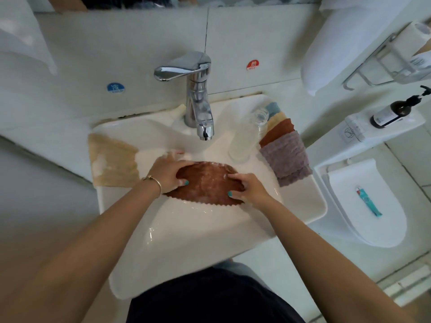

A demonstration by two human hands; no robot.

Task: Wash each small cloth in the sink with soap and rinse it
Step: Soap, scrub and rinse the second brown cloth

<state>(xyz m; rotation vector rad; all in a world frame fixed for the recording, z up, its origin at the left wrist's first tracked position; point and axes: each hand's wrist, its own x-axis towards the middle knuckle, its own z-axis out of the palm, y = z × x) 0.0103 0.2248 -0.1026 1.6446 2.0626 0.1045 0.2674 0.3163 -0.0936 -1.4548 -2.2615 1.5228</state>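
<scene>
A wet brown cloth point(205, 183) lies bunched in the white sink point(186, 241), below the chrome tap point(198, 101). My left hand point(169, 172) grips its left side, fingers dug into the fabric. My right hand point(247, 187) clutches its right side. Traces of white lather show on the cloth and fingers. A beige cloth point(112, 159) hangs over the sink's left rim. Several folded cloths point(284, 145), purple, rust, yellow and blue, are stacked on the right rim. No water stream is visible from the spout.
A clear bottle of white liquid point(247, 138) stands on the sink ledge right of the tap. A dark pump bottle point(396, 110) lies on the toilet tank at right. A teal tube point(368, 201) rests on the toilet lid point(349, 217). White towels hang on a rack at upper right.
</scene>
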